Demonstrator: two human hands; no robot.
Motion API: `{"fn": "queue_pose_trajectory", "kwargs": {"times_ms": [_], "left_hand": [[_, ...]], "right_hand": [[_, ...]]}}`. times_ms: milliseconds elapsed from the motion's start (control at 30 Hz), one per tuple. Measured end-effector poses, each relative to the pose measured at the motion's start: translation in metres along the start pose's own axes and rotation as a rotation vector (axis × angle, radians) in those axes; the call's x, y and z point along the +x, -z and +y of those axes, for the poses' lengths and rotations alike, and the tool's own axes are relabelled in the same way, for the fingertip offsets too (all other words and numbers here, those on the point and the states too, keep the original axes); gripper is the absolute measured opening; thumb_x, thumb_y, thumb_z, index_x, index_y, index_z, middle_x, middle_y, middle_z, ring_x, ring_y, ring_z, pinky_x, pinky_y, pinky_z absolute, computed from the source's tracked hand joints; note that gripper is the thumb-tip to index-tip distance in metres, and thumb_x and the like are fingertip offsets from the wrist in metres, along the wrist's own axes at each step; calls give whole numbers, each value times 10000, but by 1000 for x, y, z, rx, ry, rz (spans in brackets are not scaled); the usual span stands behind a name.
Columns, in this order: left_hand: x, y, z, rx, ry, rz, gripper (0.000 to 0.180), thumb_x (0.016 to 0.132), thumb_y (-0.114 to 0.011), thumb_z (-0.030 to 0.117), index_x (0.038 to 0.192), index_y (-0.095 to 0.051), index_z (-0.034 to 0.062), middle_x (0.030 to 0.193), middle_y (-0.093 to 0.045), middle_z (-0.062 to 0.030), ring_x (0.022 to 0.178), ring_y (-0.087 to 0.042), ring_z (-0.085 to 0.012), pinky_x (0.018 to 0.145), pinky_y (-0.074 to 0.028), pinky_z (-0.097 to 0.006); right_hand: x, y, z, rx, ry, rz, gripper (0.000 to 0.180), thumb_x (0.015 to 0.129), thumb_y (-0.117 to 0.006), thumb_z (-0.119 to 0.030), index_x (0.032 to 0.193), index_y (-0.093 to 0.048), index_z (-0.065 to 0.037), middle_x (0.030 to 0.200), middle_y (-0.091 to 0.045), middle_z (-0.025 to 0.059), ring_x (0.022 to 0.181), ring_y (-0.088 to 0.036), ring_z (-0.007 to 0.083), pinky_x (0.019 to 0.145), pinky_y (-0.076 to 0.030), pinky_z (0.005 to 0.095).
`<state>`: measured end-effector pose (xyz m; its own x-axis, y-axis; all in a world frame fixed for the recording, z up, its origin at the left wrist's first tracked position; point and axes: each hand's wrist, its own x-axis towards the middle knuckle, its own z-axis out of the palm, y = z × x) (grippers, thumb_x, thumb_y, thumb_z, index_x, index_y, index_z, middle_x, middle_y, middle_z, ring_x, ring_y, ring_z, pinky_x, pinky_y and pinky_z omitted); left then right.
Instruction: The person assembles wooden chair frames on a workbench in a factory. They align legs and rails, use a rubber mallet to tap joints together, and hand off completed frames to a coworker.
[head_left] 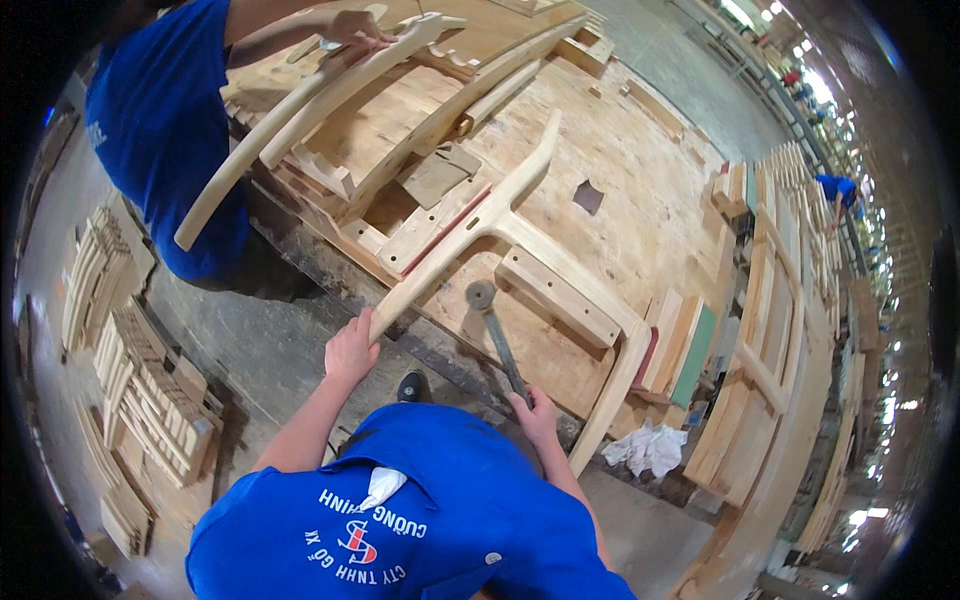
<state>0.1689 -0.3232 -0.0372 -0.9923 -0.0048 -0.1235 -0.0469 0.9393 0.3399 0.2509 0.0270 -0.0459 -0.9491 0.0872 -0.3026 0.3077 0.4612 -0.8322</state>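
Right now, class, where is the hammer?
In the head view, the hammer is near the centre, in the right hand, its head left of a wooden block.

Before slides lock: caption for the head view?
Left fingers at one end of a curved wooden frame, right fingers gripping a hammer, over a plywood bench.

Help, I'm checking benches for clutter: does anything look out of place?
A crumpled white cloth lies at the near edge of the bench, right of the wooden frame, as if dropped there. A dark patch on the bench top also looks odd: hole or scrap, I can't tell.
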Motion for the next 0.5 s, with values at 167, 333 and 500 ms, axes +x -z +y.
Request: {"fn": "queue_pose_trajectory", "kwargs": {"times_ms": [167,333,500], "left_hand": [[-3,5,0,-36,24,-31,596,746,-655,182,1283,-409,109,990,-594,-119,886,-628,-315,727,-522,-444],[-4,7,0,-54,19,-20,589,747,-651,185,1281,-416,104,978,-593,-117,890,-627,-310,724,-524,-438],[4,12,3,-42,12,-51,606,744,-657,199,1290,-418,93,987,-592,-117,897,-624,-304,724,-526,-428]], "right_hand": [[21,33,-100,496,165,71,259,942,-541,-317,904,-521,-62,625,-468,-15,500,-428,75,442,-339,208],[65,35,-154,692,559,244,385,986,-424,-415,790,-477,-88,539,-436,13,413,-395,85,371,-303,213],[110,0,-55,317,168,256,421,980,-421,-454,765,-462,-94,506,-411,6,386,-372,84,359,-298,218]]}}
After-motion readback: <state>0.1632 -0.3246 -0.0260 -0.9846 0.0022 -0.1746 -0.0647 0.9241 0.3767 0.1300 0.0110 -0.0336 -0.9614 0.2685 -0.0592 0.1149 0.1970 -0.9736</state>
